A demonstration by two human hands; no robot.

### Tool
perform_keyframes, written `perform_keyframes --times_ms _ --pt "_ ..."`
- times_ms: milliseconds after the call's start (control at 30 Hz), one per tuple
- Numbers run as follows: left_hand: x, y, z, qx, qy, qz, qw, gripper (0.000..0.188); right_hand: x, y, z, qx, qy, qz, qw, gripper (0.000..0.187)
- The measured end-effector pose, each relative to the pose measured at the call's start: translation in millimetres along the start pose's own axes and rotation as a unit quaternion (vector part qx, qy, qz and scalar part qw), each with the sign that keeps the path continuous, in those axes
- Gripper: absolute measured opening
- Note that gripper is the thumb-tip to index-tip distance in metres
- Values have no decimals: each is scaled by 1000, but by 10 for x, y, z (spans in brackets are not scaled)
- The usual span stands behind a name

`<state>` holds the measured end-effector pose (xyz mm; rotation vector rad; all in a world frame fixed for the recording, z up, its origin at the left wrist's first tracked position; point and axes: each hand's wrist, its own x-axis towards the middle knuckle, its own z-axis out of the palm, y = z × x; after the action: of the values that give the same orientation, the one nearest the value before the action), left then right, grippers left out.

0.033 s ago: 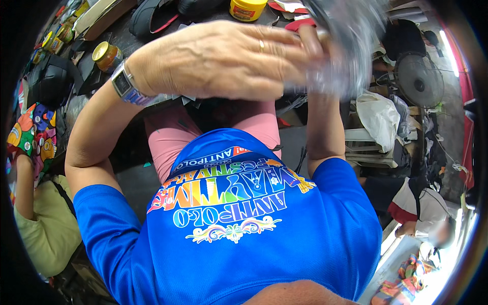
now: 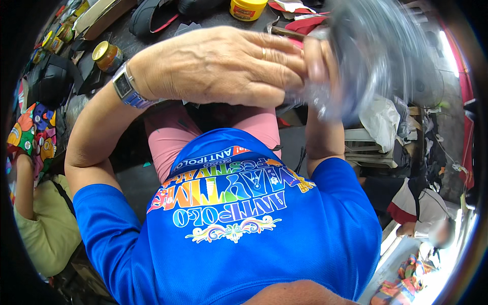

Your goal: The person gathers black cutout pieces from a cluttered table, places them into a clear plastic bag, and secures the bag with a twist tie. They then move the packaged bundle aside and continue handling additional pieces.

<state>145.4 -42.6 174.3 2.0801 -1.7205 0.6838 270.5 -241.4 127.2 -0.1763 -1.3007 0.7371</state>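
Clear plastic bag [image 2: 386, 56] is smeared by motion at the upper right; dark shapes show in or through it, too blurred to name. My right hand [image 2: 321, 63] is closed on the bag's gathered end, its palm hidden behind the plastic. Reaching across from the left, my left hand [image 2: 218, 68] shows its back, with a ring and a metal wristwatch [image 2: 129, 87]. Its fingers lie together and bend in at the same gathered plastic, touching the right fingers; the left fingertips are partly hidden.
A dark worktable holds a yellow tub [image 2: 247, 9], a jar with a yellow lid [image 2: 107, 56] and red-and-black pieces [image 2: 306, 24]. White plastic bag [image 2: 378, 119] lies at the right. One person in pale yellow [image 2: 48, 229] sits at the left; another [image 2: 419, 203] is at the right.
The plastic bag has swung out to the right and spread wider. My hands have shifted slightly right and down, still together at its gathered end.
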Motion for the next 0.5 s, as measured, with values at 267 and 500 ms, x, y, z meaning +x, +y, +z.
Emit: perform_keyframes --times_ms 267,500 --pt "-324 -98 8 -84 51 -337 936 6 256 -328 261 -414 -108 252 868 12" --pt "-447 301 372 -313 141 -580 739 6 -17 -21 514 -537 56 335 772 13"
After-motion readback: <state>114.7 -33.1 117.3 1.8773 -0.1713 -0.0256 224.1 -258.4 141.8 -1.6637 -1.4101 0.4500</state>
